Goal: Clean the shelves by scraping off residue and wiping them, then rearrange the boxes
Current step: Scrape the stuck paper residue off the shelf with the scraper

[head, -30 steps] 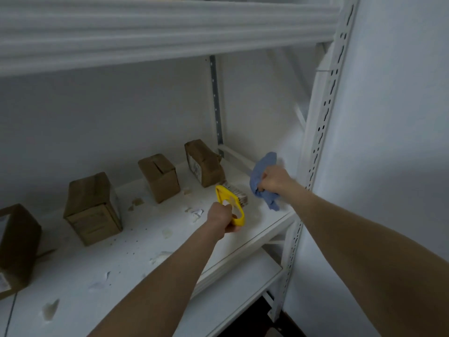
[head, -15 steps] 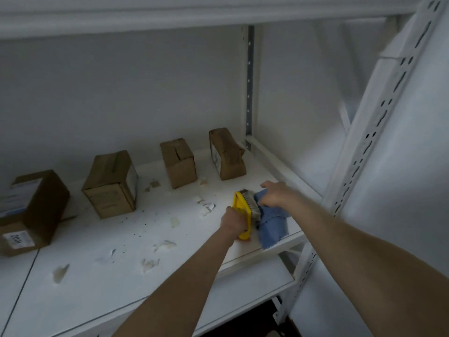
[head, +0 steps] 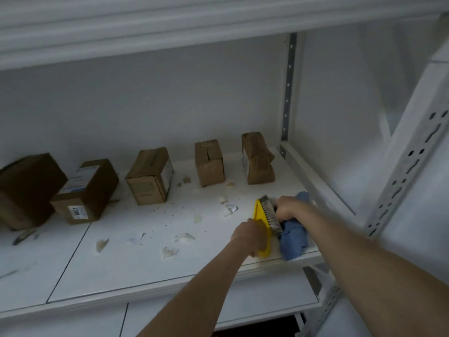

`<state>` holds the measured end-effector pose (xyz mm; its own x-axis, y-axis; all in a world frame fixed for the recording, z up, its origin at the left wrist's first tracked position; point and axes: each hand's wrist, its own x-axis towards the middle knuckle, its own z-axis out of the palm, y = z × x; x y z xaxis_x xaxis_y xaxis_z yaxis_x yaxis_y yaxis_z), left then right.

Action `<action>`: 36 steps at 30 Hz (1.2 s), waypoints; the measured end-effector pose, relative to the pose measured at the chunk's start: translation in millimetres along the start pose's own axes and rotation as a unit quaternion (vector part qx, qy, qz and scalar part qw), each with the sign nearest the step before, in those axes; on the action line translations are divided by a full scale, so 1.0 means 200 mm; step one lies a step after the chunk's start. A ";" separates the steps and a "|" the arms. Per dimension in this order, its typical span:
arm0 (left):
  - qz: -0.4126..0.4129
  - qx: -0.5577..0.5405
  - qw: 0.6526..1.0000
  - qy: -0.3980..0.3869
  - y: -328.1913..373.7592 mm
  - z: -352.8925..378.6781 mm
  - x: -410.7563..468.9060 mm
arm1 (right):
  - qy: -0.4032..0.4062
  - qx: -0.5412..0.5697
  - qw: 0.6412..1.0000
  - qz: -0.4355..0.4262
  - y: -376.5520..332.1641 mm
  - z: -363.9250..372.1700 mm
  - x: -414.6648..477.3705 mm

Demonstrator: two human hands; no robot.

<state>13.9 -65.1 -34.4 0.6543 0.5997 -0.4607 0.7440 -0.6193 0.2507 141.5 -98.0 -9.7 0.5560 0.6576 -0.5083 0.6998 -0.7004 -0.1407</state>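
My left hand (head: 250,235) grips the handle of a yellow brush (head: 263,220) whose grey bristles face right, low over the white shelf (head: 121,263) near its right front corner. Right beside the bristles, my right hand (head: 288,209) holds a crumpled blue cloth (head: 294,242) down on the shelf. Several brown cardboard boxes stand in a row along the back: one at the right (head: 258,158), another (head: 209,162), a third (head: 150,175), and a labelled one (head: 85,190). Torn paper residue (head: 229,209) and dark specks lie scattered in front of them.
A larger dark box (head: 24,188) sits at the far left. An upper shelf (head: 170,25) overhangs closely. A perforated white upright (head: 413,161) stands at the right, with a lower shelf (head: 255,310) beneath. A thin tool-like object (head: 23,235) lies at the left.
Both hands came down from mid-air onto the shelf. The cloth now lies spread on the surface beside the brush. The view has shifted left, showing more boxes.
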 end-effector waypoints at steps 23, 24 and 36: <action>-0.109 -0.203 0.926 0.300 -1.07 -0.72 -0.04 | 0.115 0.271 0.944 -0.151 -1.16 -0.16 0.05; -0.118 -0.233 0.914 0.311 -1.16 -0.75 -0.02 | 0.101 0.321 0.931 -0.144 -1.23 -0.16 0.06; -0.121 -0.393 0.881 0.233 -1.58 -0.94 0.19 | 0.036 0.493 0.865 -0.088 -1.63 -0.09 0.25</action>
<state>-171.3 249.2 28.7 0.3122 0.9224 -0.2274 0.6127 -0.0126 0.7902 -50.5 167.5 27.1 0.5312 0.7690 -0.3556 0.0733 -0.4599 -0.8850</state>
